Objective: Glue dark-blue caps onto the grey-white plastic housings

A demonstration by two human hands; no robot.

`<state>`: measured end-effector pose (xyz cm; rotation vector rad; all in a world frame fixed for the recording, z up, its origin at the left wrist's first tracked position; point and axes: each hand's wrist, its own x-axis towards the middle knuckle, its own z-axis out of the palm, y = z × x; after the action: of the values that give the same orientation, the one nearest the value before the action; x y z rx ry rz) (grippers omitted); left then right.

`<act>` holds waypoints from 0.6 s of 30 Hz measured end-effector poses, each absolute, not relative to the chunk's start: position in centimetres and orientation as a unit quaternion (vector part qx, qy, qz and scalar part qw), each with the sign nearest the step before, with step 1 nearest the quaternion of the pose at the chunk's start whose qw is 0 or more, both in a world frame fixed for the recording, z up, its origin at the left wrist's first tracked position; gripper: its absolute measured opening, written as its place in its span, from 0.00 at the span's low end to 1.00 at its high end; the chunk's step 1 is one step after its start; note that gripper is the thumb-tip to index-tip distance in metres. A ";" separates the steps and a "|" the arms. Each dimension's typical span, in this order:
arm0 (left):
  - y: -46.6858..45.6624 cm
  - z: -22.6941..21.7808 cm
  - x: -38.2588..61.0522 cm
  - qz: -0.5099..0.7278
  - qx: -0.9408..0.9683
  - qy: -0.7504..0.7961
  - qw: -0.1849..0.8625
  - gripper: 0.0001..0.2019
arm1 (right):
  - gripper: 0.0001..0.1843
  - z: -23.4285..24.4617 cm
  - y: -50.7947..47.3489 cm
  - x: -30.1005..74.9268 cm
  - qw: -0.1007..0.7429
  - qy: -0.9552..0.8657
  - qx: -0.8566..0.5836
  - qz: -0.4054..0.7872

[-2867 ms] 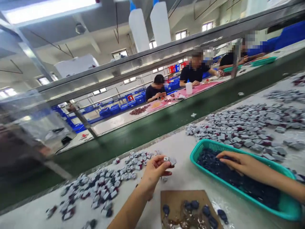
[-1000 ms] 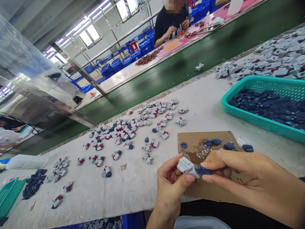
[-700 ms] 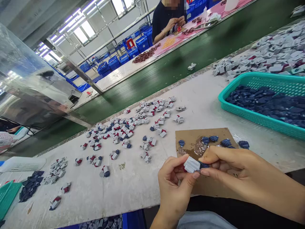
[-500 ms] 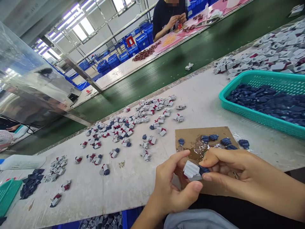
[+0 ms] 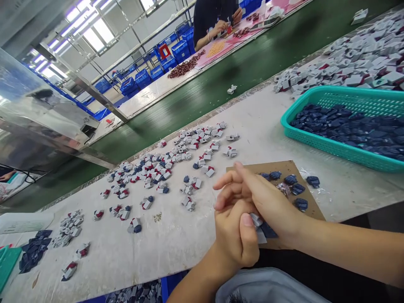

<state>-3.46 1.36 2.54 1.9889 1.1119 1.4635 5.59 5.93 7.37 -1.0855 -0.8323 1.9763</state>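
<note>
Near the table's front edge, my left hand (image 5: 235,237) is closed around a small light-grey plastic part (image 5: 256,219), only a bit of which shows. My right hand (image 5: 265,193) lies across it, palm pressed against the part and fingers stretched out over the left hand. Between the palms a dark blue piece (image 5: 268,230) shows at the grey part's edge; how they join is hidden. Under and behind the hands lies a brown board (image 5: 311,202) with a wet, shiny patch. Several dark blue pieces (image 5: 290,179) sit on and beside the board.
A teal basket (image 5: 331,149) of dark blue pieces stands right, before a heap of grey parts (image 5: 353,63). Grey, red and blue assemblies (image 5: 158,168) spread across the table (image 5: 176,240). Beyond runs a green conveyor belt (image 5: 189,103); a co-worker (image 5: 214,17) sits across it.
My right hand has gone from pinching the dark blue piece to pressing its palm over the grey part. My left fingers have closed round the part. The view has shifted slightly.
</note>
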 end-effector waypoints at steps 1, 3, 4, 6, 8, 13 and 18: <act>1.4 2.6 -3.4 0.530 0.716 0.408 0.201 0.20 | 0.39 7.3 5.9 5.4 0.366 -0.318 -0.421 0.766; 1.3 2.6 -3.3 0.522 0.720 0.424 0.174 0.20 | 0.39 7.0 5.7 5.4 0.381 -0.317 -0.427 0.756; 1.2 2.6 -3.3 0.517 0.725 0.425 0.164 0.20 | 0.39 6.8 5.7 5.5 0.387 -0.314 -0.431 0.752; 1.0 2.3 -3.4 0.507 0.737 0.420 0.152 0.20 | 0.39 6.4 5.5 5.5 0.395 -0.306 -0.439 0.746; 0.9 2.0 -3.6 0.503 0.746 0.412 0.147 0.20 | 0.40 6.0 5.5 5.5 0.399 -0.299 -0.448 0.742; 0.6 1.3 -4.0 0.515 0.733 0.420 0.146 0.20 | 0.39 5.3 5.2 5.2 0.381 -0.306 -0.452 0.746; -0.1 1.7 -4.3 0.488 0.741 0.433 0.160 0.21 | 0.40 5.1 4.5 3.9 0.354 -0.338 -0.438 0.754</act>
<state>-4.34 -0.09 1.67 2.1168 1.2367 1.3946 3.85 4.53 5.08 -1.1316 -0.8737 1.9508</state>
